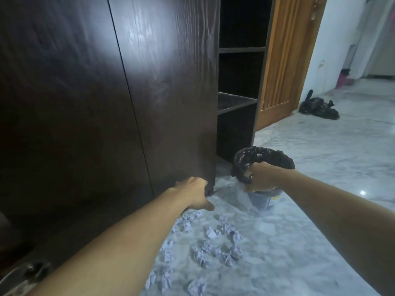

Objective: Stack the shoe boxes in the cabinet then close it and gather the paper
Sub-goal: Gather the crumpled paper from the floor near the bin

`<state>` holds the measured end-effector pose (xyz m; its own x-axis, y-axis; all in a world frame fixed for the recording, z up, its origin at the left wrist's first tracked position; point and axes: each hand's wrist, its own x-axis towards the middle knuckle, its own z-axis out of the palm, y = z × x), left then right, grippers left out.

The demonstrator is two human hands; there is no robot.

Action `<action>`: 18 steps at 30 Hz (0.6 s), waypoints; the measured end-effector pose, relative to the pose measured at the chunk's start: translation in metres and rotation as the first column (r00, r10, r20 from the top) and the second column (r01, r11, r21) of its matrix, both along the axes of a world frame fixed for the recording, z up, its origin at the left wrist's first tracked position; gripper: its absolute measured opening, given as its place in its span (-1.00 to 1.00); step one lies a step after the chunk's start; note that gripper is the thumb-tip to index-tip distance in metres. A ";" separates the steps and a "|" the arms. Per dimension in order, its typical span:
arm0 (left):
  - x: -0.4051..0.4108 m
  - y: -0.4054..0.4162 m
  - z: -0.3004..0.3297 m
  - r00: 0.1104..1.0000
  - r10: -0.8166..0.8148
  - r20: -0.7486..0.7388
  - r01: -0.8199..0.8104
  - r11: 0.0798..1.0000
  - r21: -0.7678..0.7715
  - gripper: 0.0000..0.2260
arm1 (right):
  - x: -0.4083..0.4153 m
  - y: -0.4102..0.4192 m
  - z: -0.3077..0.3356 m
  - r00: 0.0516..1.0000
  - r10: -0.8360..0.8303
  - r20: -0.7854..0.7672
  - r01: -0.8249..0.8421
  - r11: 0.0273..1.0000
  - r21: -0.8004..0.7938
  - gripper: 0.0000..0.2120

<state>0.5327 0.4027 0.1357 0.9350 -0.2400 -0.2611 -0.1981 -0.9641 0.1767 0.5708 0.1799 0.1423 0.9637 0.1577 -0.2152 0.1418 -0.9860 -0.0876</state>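
Surroundings, as I see them from the head camera: marble floor (310, 171), pale and veined; an orange-brown wooden door (284, 60) just right of the cabinet; a tied black bag (318, 108) lying on the floor beyond it, well apart from my hands.

Cabinet (85, 92): dark brown wood grain, tall. Its door panel (171, 92) stands in front of me; to its right I see open shelves (239, 99), dark inside, contents not readable.

Paper (213, 246): many small crumpled white balls, scattered on the floor near the cabinet's foot, between my two forearms.

Left hand (196, 194): fingers curled round the bottom corner of the door panel, thumb pointing right along the floor.

Right hand (261, 176): gripping the rim of a bin (264, 199), pale-walled, lined with a black bag (267, 155) folded over its edge. Bin tilted; what is inside I cannot tell.
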 end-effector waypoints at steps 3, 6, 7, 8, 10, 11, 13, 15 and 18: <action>0.021 -0.020 -0.020 0.999 -0.041 -0.007 0.041 0.999 -0.008 -0.32 | 0.013 -0.022 -0.021 0.997 -0.058 0.060 0.056 0.998 0.027 -0.72; 0.047 -0.043 -0.034 0.996 -0.084 0.022 0.084 0.996 -0.024 -0.41 | 0.029 -0.041 -0.041 0.990 -0.112 0.081 0.110 0.993 0.035 -0.59; 0.056 -0.050 -0.038 0.994 -0.101 0.049 0.103 0.994 -0.039 -0.50 | 0.035 -0.047 -0.046 0.989 -0.122 0.080 0.120 0.992 0.034 -0.54; 0.065 -0.058 -0.043 0.990 -0.119 0.080 0.123 0.991 -0.047 -0.62 | 0.040 -0.053 -0.052 0.986 -0.144 0.084 0.141 0.989 0.050 -0.56; 0.082 -0.073 -0.054 0.981 -0.148 0.122 0.157 0.985 -0.066 -0.71 | 0.051 -0.063 -0.065 0.971 -0.211 0.110 0.203 0.976 0.078 -0.64; 0.090 -0.080 -0.060 0.978 -0.165 0.130 0.175 0.982 -0.074 -0.65 | 0.055 -0.067 -0.072 0.964 -0.228 0.135 0.219 0.973 0.076 -0.61; 0.104 -0.093 -0.071 0.968 -0.209 0.141 0.221 0.973 -0.072 -0.48 | 0.064 -0.076 -0.090 0.957 -0.210 0.199 0.202 0.978 0.057 -0.62; 0.116 -0.106 -0.083 0.954 -0.260 0.146 0.269 0.962 -0.046 -0.37 | 0.072 -0.084 -0.108 0.955 -0.171 0.242 0.171 0.985 0.023 -0.64; 0.133 -0.123 -0.099 0.941 -0.309 0.138 0.313 0.950 -0.011 -0.29 | 0.083 -0.094 -0.125 0.957 -0.159 0.241 0.164 0.986 -0.003 -0.57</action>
